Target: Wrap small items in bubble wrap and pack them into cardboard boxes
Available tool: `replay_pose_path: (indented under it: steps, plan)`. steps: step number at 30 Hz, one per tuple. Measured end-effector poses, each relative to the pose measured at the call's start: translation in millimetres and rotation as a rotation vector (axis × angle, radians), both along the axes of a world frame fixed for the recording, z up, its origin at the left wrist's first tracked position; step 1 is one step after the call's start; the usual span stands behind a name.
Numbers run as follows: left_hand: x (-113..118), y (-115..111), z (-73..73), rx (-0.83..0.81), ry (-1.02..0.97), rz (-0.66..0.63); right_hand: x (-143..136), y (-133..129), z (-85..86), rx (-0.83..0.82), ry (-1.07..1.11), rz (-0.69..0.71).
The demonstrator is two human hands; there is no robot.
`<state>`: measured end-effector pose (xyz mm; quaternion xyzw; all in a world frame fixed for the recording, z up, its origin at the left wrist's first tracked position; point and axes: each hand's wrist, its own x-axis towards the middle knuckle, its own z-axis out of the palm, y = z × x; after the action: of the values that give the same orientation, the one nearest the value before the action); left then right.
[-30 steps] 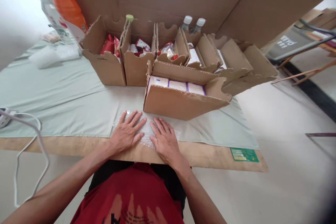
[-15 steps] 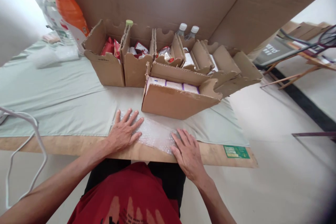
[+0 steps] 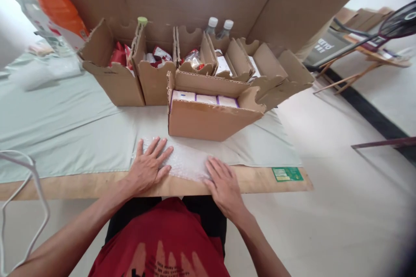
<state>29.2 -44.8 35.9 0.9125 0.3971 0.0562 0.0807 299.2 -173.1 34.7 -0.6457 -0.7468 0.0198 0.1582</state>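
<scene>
A piece of clear bubble wrap (image 3: pixel 187 159) lies flat at the table's front edge, partly on the cloth and partly on bare wood. My left hand (image 3: pixel 147 166) rests palm down on its left end, fingers spread. On its right end lies my right hand (image 3: pixel 224 184), flat with the fingers stretched out and close together. Just beyond the wrap stands a cardboard bin (image 3: pixel 211 119) holding three white packs (image 3: pixel 206 99) with purple edges.
Behind is a row of cardboard bins (image 3: pixel 125 88) with red and white packets. Two white-capped bottles (image 3: pixel 212 25) and an orange bottle (image 3: pixel 60 4) stand farther back. More plastic wrap (image 3: pixel 42 73) lies at left, above a white cable (image 3: pixel 37 186). A green label (image 3: pixel 287 174) marks the right edge.
The view has shifted, so the bins and table sit farther left in the picture. Both hands stay flat on the bubble wrap, with little visible movement.
</scene>
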Motion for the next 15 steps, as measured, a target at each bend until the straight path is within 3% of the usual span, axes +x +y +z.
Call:
replay_pose_path:
  steps: [2, 4, 7, 9, 12, 15]
  plan:
    - [-2.3, 0.6, -0.1, -0.015, -0.041, -0.009, 21.7, -18.2, 8.5, 0.073, 0.042, -0.067]
    - [-8.3, 6.3, 2.5, -0.007, -0.106, -0.004, 29.8, -19.6, 20.2, 0.137, 0.113, -0.123]
    - [-22.4, 26.7, 10.5, 0.059, -0.194, 0.097, 24.8, 5.9, 32.9, 0.142, 0.161, -0.144]
    - [-30.1, 44.9, 16.7, 0.097, -0.196, 0.158, 18.7, 31.2, 34.5, 0.057, 0.118, -0.144]
    - [-32.5, 67.7, 22.2, 0.102, -0.151, 0.134, 13.6, 62.6, 29.4, -0.078, 0.053, -0.136]
    - [-27.2, 78.0, 24.5, 0.09, -0.12, 0.067, 13.7, 75.3, 26.4, -0.11, 0.069, -0.088]
